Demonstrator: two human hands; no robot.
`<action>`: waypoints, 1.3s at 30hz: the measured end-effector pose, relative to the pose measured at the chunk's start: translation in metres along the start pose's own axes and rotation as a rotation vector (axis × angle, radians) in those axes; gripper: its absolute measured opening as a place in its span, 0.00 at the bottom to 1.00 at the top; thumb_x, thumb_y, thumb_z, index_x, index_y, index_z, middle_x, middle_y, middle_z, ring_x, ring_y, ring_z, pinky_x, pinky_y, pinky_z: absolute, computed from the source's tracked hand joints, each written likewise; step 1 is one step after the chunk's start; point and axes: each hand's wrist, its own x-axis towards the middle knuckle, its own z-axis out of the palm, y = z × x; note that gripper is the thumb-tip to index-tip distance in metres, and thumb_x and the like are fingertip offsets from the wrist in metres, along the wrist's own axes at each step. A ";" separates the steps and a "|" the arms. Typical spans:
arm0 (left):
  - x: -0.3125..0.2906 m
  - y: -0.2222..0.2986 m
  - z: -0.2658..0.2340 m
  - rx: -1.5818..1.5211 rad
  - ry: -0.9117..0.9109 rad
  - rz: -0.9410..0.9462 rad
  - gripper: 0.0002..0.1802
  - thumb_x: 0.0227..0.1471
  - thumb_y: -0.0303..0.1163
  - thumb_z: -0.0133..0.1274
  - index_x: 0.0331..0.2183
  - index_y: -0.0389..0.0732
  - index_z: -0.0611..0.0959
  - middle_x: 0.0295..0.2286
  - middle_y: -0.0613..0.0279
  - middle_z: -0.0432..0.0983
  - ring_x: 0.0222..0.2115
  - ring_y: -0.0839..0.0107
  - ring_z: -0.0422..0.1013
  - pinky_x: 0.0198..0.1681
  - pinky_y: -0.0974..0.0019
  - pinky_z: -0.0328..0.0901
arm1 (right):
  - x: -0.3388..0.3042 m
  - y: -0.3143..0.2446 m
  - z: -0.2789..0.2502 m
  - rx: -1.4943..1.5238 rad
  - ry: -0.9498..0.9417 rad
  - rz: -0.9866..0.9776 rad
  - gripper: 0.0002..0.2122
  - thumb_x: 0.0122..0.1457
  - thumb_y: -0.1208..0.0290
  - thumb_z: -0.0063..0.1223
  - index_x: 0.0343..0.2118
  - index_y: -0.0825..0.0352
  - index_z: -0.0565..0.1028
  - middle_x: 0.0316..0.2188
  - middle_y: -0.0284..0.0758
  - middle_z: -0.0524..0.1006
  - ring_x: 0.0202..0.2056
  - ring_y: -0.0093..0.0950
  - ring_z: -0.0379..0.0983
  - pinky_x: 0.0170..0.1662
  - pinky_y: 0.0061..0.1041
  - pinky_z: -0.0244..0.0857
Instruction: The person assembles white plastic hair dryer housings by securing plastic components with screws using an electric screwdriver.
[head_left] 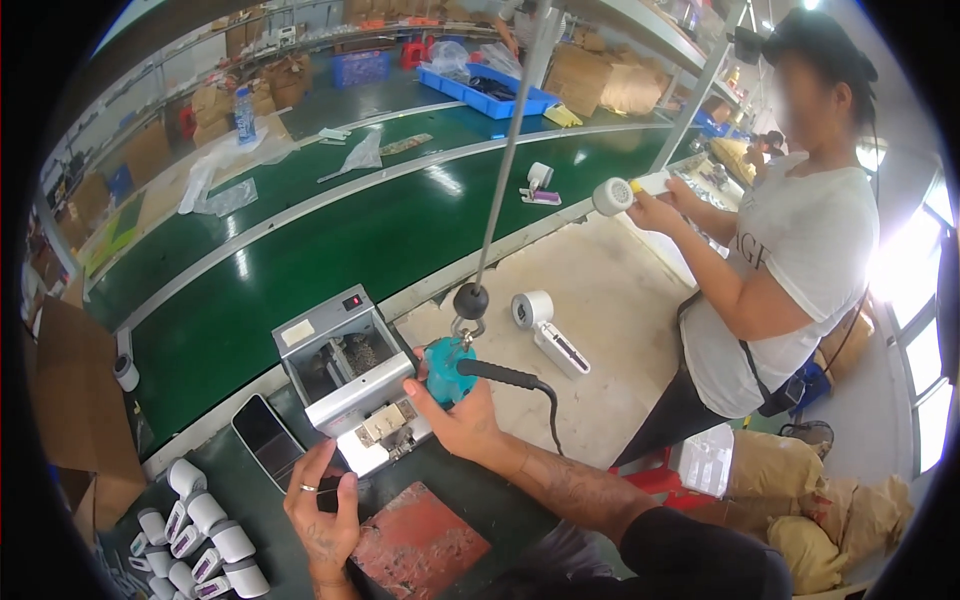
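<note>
My right hand (465, 420) is wrapped round a teal electric screwdriver (447, 372), which hangs from a metal rod with a black ball and has a black cord. The driver's tip is hidden beneath it. Close to its left stands a grey screw feeder (340, 355), its open bin holding small screws, with a brightly lit front outlet (385, 425). My left hand (322, 515), a ring on one finger, has thumb and forefinger apart by the feeder's front edge, and nothing shows between them. Below the feeder, a worn red pad (420, 540) lies between my forearms.
White round-headed handheld devices (205, 530) crowd the lower left. Another device (550, 335) lies on the pale board (600, 270) at right, where a co-worker (790, 230) holds one. A phone (268, 437) lies beside the feeder. Beyond runs a green conveyor (400, 215); a cardboard box (85, 390) stands left.
</note>
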 end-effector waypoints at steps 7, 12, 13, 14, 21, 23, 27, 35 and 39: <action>-0.006 0.000 -0.003 0.017 -0.003 0.017 0.23 0.50 0.24 0.60 0.51 0.34 0.83 0.45 0.48 0.80 0.31 0.65 0.77 0.41 0.64 0.72 | -0.005 -0.004 -0.001 -0.053 -0.017 -0.048 0.11 0.63 0.70 0.61 0.44 0.69 0.75 0.35 0.41 0.72 0.35 0.37 0.73 0.37 0.35 0.67; -0.002 0.003 0.004 0.008 -0.024 -0.009 0.23 0.51 0.25 0.59 0.51 0.34 0.82 0.45 0.47 0.79 0.32 0.64 0.77 0.42 0.63 0.71 | -0.006 0.002 -0.008 -0.067 -0.024 0.001 0.11 0.62 0.71 0.61 0.44 0.70 0.76 0.36 0.39 0.74 0.36 0.32 0.72 0.40 0.32 0.68; 0.000 0.004 0.004 0.000 -0.027 -0.002 0.23 0.51 0.26 0.60 0.51 0.34 0.82 0.45 0.47 0.79 0.33 0.63 0.77 0.42 0.62 0.71 | -0.003 -0.001 -0.010 -0.087 -0.028 0.003 0.12 0.62 0.74 0.62 0.46 0.71 0.76 0.36 0.35 0.76 0.37 0.25 0.72 0.42 0.28 0.68; 0.001 0.004 0.003 -0.012 -0.031 0.016 0.23 0.51 0.26 0.60 0.51 0.34 0.82 0.45 0.47 0.79 0.33 0.63 0.77 0.42 0.62 0.71 | -0.001 -0.005 -0.010 -0.097 -0.013 -0.009 0.12 0.62 0.74 0.62 0.46 0.71 0.76 0.36 0.35 0.76 0.37 0.25 0.72 0.42 0.28 0.68; -0.007 -0.005 -0.003 0.082 -0.046 -0.019 0.22 0.56 0.26 0.55 0.53 0.32 0.80 0.48 0.48 0.77 0.44 0.58 0.74 0.52 0.58 0.66 | 0.002 -0.022 -0.010 -0.061 -0.060 -0.076 0.20 0.65 0.66 0.58 0.56 0.69 0.70 0.45 0.43 0.73 0.46 0.40 0.74 0.50 0.34 0.68; -0.006 -0.005 -0.003 0.077 -0.046 0.034 0.21 0.58 0.27 0.57 0.53 0.34 0.81 0.47 0.48 0.78 0.42 0.60 0.76 0.46 0.60 0.70 | 0.000 -0.025 -0.013 -0.040 -0.100 -0.025 0.21 0.65 0.67 0.58 0.57 0.70 0.69 0.44 0.42 0.72 0.45 0.38 0.74 0.50 0.33 0.67; -0.006 0.001 0.000 0.021 -0.033 0.068 0.19 0.61 0.27 0.58 0.54 0.36 0.82 0.45 0.50 0.79 0.39 0.64 0.77 0.39 0.64 0.73 | -0.001 -0.025 -0.016 -0.041 -0.112 0.013 0.20 0.65 0.66 0.58 0.56 0.70 0.69 0.44 0.43 0.72 0.45 0.38 0.74 0.49 0.32 0.67; -0.006 0.010 -0.001 -0.017 -0.038 0.032 0.19 0.61 0.28 0.58 0.53 0.35 0.81 0.44 0.53 0.79 0.38 0.66 0.76 0.38 0.65 0.73 | -0.002 -0.025 -0.015 -0.063 -0.083 -0.062 0.20 0.66 0.65 0.58 0.56 0.70 0.70 0.43 0.43 0.72 0.44 0.38 0.74 0.48 0.33 0.68; -0.007 0.005 -0.004 0.000 -0.084 -0.051 0.22 0.60 0.30 0.60 0.55 0.34 0.80 0.45 0.48 0.78 0.39 0.62 0.77 0.38 0.64 0.73 | -0.002 -0.027 -0.016 -0.045 -0.075 -0.014 0.19 0.66 0.66 0.58 0.55 0.70 0.70 0.43 0.43 0.73 0.44 0.38 0.74 0.48 0.33 0.68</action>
